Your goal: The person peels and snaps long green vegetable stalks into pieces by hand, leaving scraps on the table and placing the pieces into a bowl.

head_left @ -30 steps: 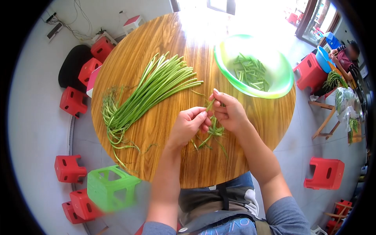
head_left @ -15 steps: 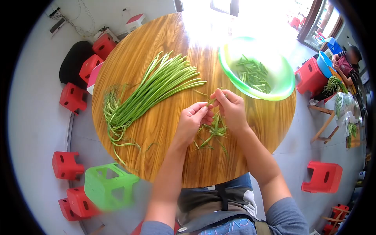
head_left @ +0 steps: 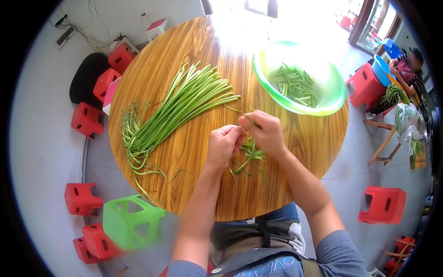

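Over the round wooden table (head_left: pixel 184 194), my left hand (head_left: pixel 224 145) is closed, its fingertips pinched together; what they hold is too small to make out. My right hand (head_left: pixel 264 131) touches it from the right, fingers curled round a bit of green stalk (head_left: pixel 252 111). A pile of green trimmings (head_left: pixel 250 154) lies just below both hands. To the left is a large bundle of long green stalks (head_left: pixel 180 104), with thin, wilted ends at lower left. Beyond my right hand stands a green-rimmed basin (head_left: pixel 277 98) holding cut green pieces (head_left: pixel 296 85).
Red stools (head_left: pixel 86 120) stand along the left wall, near a green stool (head_left: pixel 131 221). Another red stool (head_left: pixel 383 204) is at the lower right. At the far right a person (head_left: pixel 408 69) sits by a blue basin (head_left: pixel 381 70) and more greens.
My right hand has turned over and curled, its fingertips moving left towards my left hand. The stalk that showed between both hands is now mostly hidden. The bundle and basin stay in place.
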Demonstrator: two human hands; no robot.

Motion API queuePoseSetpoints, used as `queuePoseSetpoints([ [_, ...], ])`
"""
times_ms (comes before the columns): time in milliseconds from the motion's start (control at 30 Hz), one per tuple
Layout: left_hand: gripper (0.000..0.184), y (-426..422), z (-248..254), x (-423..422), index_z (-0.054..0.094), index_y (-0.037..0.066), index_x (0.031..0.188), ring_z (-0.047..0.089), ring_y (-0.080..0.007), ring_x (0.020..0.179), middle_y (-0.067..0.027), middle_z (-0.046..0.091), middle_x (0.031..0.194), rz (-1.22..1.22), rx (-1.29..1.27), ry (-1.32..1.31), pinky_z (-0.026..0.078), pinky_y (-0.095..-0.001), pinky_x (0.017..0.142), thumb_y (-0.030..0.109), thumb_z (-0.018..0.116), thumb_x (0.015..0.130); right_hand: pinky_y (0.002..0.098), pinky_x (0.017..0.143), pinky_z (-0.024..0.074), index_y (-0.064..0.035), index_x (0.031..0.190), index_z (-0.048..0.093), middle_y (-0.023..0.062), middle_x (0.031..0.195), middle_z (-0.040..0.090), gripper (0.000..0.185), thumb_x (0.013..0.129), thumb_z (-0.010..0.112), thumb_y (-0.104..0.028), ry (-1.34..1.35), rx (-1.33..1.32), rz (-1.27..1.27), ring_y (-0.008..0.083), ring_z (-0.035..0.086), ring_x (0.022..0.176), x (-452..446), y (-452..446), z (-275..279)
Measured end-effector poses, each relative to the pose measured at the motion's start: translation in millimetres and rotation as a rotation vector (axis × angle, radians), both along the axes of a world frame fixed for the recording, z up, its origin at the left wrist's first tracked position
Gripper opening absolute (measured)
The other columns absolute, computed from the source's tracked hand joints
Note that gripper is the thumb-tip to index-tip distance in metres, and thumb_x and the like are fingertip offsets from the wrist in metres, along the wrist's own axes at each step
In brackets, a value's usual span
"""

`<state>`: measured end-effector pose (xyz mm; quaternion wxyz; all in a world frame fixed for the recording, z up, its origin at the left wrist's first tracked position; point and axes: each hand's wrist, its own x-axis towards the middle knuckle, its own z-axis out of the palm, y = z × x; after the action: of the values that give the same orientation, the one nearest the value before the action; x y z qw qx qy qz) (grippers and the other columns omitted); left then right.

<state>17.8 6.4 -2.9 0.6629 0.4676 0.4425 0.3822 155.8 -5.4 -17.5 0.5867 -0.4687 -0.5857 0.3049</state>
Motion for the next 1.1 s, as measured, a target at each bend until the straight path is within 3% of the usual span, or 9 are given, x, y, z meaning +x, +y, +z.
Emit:
queuePoseSetpoints([
  [200, 0.023, 6, -22, -7, 0.060, 0.003, 0.069, 0.041, -0.0044, 0.046, 0.0003, 0.052, 0.058, -0.017, 0.243, -0.003, 0.030, -0.0182, 0.041, 0.017, 0.054, 0.086, 0.0278, 0.049, 0.0461, -0.0001, 0.083, 0.064, 0.0091, 0.070, 0.059, 0.008, 0.075, 0.065, -0.001, -0.429, 0.433, -0.092, 0.0177, 0.059, 0.057, -9, -4, -2],
  [300, 0.016, 0, -5, -6, 0.053, 0.005, 0.072, 0.042, -0.0100, 0.053, -0.0009, 0.043, 0.060, -0.003, 0.109, 0.075, 0.036, -0.0249, 0.046, 0.015, 0.053, 0.085, 0.0281, 0.050, 0.0467, -0.0003, 0.084, 0.064, 0.0088, 0.071, 0.059, 0.009, 0.075, 0.065, 0.000, -0.309, 0.330, -0.109, 0.0192, 0.059, 0.058, -12, -5, 0],
  [367, 0.015, 4, -22, -6, 0.053, 0.004, 0.074, 0.044, -0.0127, 0.053, -0.0030, 0.046, 0.062, 0.005, 0.353, 0.087, 0.037, -0.0258, 0.047, 0.014, 0.051, 0.086, 0.0278, 0.050, 0.0469, -0.0001, 0.084, 0.063, 0.0090, 0.071, 0.059, 0.009, 0.075, 0.065, 0.000, -0.354, 0.378, -0.128, 0.0195, 0.059, 0.058, -13, -5, 2],
  [567, 0.018, 11, -28, -11, 0.057, 0.004, 0.072, 0.033, -0.0029, 0.043, 0.0022, 0.047, 0.057, -0.038, 0.355, -0.031, 0.024, -0.0184, 0.038, 0.015, 0.051, 0.085, 0.0286, 0.050, 0.0443, -0.0006, 0.085, 0.062, 0.0096, 0.069, 0.056, 0.009, 0.078, 0.065, -0.005, -0.393, 0.379, -0.171, 0.0211, 0.055, 0.056, -8, -2, -1],
  [833, 0.020, 24, -13, -37, 0.056, 0.004, 0.072, 0.036, -0.0046, 0.045, 0.0026, 0.044, 0.055, 0.004, -0.159, -1.036, 0.029, -0.0184, 0.041, 0.015, 0.049, 0.086, 0.0203, 0.045, 0.0327, -0.0029, 0.076, 0.057, -0.0016, 0.061, 0.048, 0.020, 0.090, 0.053, -0.017, -0.027, -0.054, 0.085, 0.0059, 0.042, 0.052, 0, -3, 2],
  [933, 0.018, 15, 2, -27, 0.061, 0.003, 0.076, 0.040, -0.0044, 0.047, 0.0009, 0.051, 0.060, 0.255, 0.099, -0.250, 0.031, -0.0159, 0.044, 0.017, 0.052, 0.086, 0.0180, 0.044, 0.0257, -0.0049, 0.076, 0.055, -0.0053, 0.058, 0.044, 0.026, 0.094, 0.048, -0.023, 0.288, -0.082, -0.077, 0.0017, 0.034, 0.050, 6, -6, 18],
  [967, 0.020, 13, 8, -26, 0.065, 0.002, 0.084, 0.053, -0.0126, 0.058, -0.0058, 0.060, 0.074, 0.226, 0.140, 0.041, 0.043, -0.0216, 0.054, 0.019, 0.056, 0.084, 0.0167, 0.045, 0.0231, -0.0049, 0.077, 0.054, -0.0062, 0.058, 0.043, 0.029, 0.095, 0.046, -0.027, 0.397, -0.090, -0.199, -0.0001, 0.032, 0.051, 9, -5, 25],
  [1067, 0.022, 23, -45, -17, 0.065, 0.002, 0.089, 0.059, -0.0237, 0.075, -0.0109, 0.062, 0.087, 0.163, 0.721, 0.665, 0.048, -0.0315, 0.071, 0.021, 0.058, 0.082, 0.0210, 0.048, 0.0316, -0.0031, 0.074, 0.055, -0.0019, 0.060, 0.047, 0.032, 0.094, 0.047, -0.028, 0.023, 0.098, -0.459, 0.0049, 0.041, 0.053, 39, 7, 59],
  [1100, 0.024, 16, -34, -15, 0.066, 0.002, 0.092, 0.057, -0.0299, 0.091, -0.0137, 0.061, 0.096, 0.071, 0.639, 0.758, 0.045, -0.0367, 0.084, 0.022, 0.059, 0.080, 0.0229, 0.051, 0.0376, -0.0020, 0.077, 0.059, 0.0019, 0.064, 0.053, 0.031, 0.092, 0.050, -0.027, -0.168, 0.110, -0.563, 0.0088, 0.048, 0.056, 54, 15, 67],
])
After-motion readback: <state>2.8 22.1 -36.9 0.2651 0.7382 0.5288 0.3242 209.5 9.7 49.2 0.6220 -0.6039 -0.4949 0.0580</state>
